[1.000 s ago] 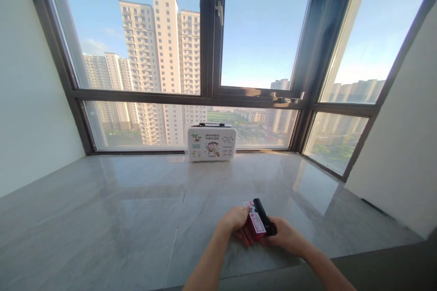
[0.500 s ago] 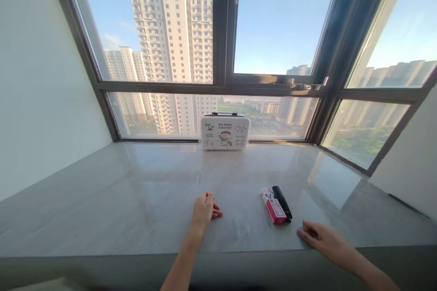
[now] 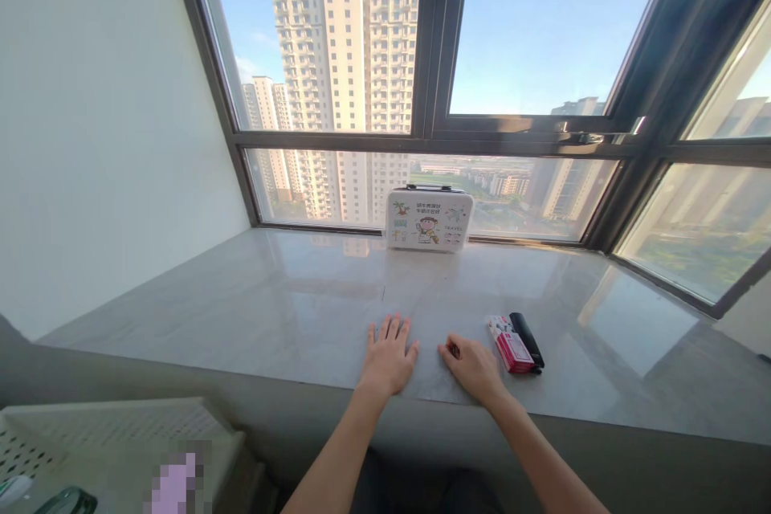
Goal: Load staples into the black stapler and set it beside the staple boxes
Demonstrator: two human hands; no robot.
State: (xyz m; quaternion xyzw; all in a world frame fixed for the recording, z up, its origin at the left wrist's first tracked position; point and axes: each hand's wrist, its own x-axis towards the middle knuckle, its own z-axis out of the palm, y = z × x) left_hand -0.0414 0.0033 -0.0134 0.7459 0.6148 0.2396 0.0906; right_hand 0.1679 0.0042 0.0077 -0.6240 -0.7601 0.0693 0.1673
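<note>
My left hand [image 3: 389, 360] lies palm down on the grey sill, fingers spread, with nothing in it. Just right of it, my right hand [image 3: 473, 369] rests on the sill with its fingers curled in; no object shows in them. Close to the right hand's right side is a small pink and white box [image 3: 511, 345]. A black object shaped like a stapler [image 3: 527, 340] lies against that box's right side. Neither hand touches these two.
A white case [image 3: 429, 221] with cartoon prints and a dark handle stands upright against the window. The grey stone sill [image 3: 289, 305] ends at a front edge before me. A pale plastic basket [image 3: 120, 422] holding several items is at lower left.
The view has turned left and down. My left hand has gone from loosely curled to flat and spread. My right hand has moved left, past the box, to beside the left hand.
</note>
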